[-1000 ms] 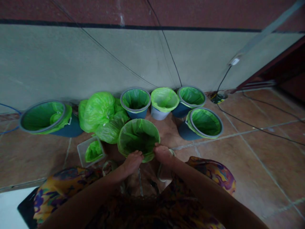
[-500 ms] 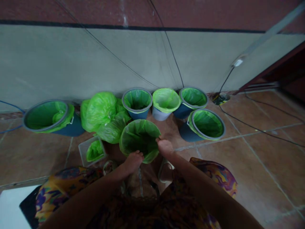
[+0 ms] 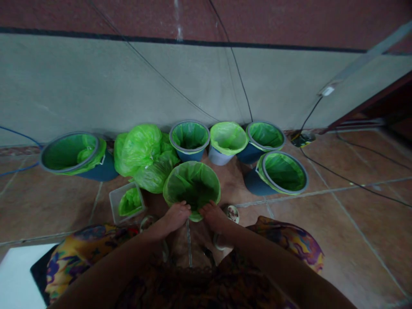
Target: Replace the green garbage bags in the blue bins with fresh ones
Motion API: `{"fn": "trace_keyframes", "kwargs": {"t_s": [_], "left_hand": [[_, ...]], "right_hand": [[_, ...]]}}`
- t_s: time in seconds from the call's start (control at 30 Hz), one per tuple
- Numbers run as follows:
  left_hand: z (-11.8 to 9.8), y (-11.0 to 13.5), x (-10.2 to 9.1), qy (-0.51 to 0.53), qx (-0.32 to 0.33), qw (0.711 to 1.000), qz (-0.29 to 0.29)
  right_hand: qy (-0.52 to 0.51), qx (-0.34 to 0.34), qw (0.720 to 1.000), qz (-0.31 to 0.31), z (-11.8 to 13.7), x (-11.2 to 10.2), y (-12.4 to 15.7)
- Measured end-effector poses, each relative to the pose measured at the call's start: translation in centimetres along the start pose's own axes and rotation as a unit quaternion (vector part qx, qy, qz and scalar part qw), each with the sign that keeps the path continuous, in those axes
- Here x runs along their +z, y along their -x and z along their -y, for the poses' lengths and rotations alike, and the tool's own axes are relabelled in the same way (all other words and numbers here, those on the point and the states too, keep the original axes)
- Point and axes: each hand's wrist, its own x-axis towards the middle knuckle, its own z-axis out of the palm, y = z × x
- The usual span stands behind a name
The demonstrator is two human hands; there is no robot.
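Note:
Right in front of me stands a bin lined with a green bin liner [image 3: 180,180], its edge folded over the rim all round. My left hand [image 3: 177,214] grips the liner at the near left of the rim, fingers curled over the edge. Close beside it, my right hand [image 3: 213,216] has its fingers closed on the same edge at the near right. Left of the bin, a clear plastic box [image 3: 115,205] holds a folded green bag [image 3: 130,201]. Full, knotted green bags [image 3: 143,146] lie just behind and to the left.
Lined buckets stand along the wall: a large blue one [image 3: 96,171] at left, a blue one [image 3: 189,155], a pale one [image 3: 220,159] and another blue one [image 3: 246,155]. A tilted blue bucket [image 3: 257,183] is nearer right. Black cable [image 3: 354,184] crosses the tiled floor.
My right hand has slid from the right side of the rim to its near edge, next to my left hand. The view has shifted slightly.

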Motion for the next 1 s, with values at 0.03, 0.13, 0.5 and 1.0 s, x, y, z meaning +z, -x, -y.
{"fn": "trace_keyframes", "kwargs": {"t_s": [0.03, 0.13, 0.5, 1.0], "left_hand": [[0.5, 0.1, -0.2, -0.013, 0.001, 1.0, 0.005], [2.8, 0.8, -1.1, -0.043, -0.018, 0.999, 0.014], [3.4, 4.2, -5.2, 0.003, -0.124, 0.991, -0.055], [0.7, 2.1, 0.3, 0.012, -0.083, 0.996, -0.039]], "right_hand": [[0.006, 0.004, 1.0, 0.006, -0.4, -0.2, -0.2], [0.002, 0.013, 1.0, -0.002, -1.2, -1.2, -0.3], [-0.078, 0.009, 0.995, -0.066, -1.5, -4.6, 0.9], [-0.05, 0.0, 0.998, -0.024, -1.3, -2.7, -1.7]]}}
